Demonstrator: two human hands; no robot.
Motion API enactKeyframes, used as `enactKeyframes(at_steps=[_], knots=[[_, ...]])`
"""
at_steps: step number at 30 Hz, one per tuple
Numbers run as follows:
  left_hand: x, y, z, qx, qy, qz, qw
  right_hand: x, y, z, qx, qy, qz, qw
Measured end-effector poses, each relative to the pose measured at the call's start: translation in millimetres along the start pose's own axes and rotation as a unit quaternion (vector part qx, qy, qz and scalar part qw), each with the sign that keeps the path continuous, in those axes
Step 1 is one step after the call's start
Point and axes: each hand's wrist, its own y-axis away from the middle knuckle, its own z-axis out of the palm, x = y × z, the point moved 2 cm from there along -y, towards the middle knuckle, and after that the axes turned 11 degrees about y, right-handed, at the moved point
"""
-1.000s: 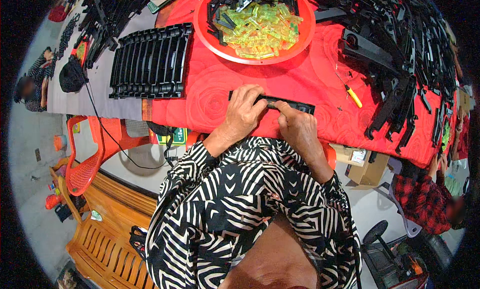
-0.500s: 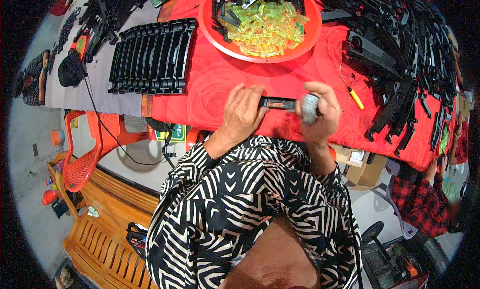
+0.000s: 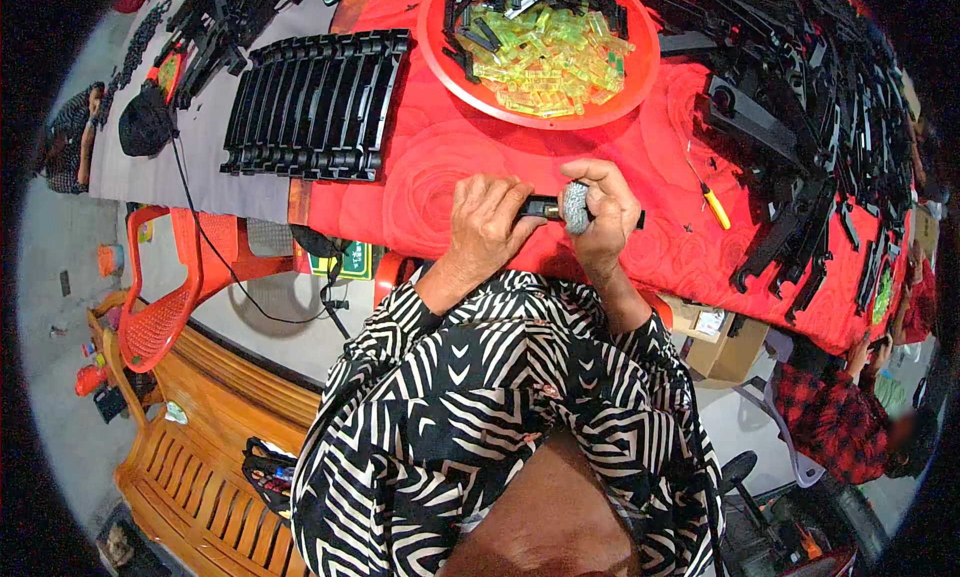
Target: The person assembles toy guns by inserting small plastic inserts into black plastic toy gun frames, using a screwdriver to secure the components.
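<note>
While the left hand holds a slim black part over the red worktop near the frame's centre, the right hand clasps a rounded grey object, apparently touching the part.

Over a red cloth, the left hand holds one end of a slim black part while the right hand grips a rounded grey object over it, with a red tray of yellow pieces beyond and a yellow-handled tool to the right.
</note>
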Motion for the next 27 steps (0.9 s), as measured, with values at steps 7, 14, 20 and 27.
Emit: enactKeyframes(at_steps=[7,14,20,27], knots=[[-3,0,1,-0.004,0.007,-0.006,1.0,-1,0,3,-0.009,0.082,-0.017,0.996],[-3,2,2,-0.004,0.021,-0.007,1.0,-11,-2,15,-0.035,0.214,-0.143,0.966],[-1,0,-1,-0.01,0.021,0.006,1.0,-21,-9,27,-0.079,0.229,-0.149,0.959],[3,9,1,0.017,-0.017,0.002,1.0,-18,-24,-24,0.087,-0.106,0.016,0.99]])
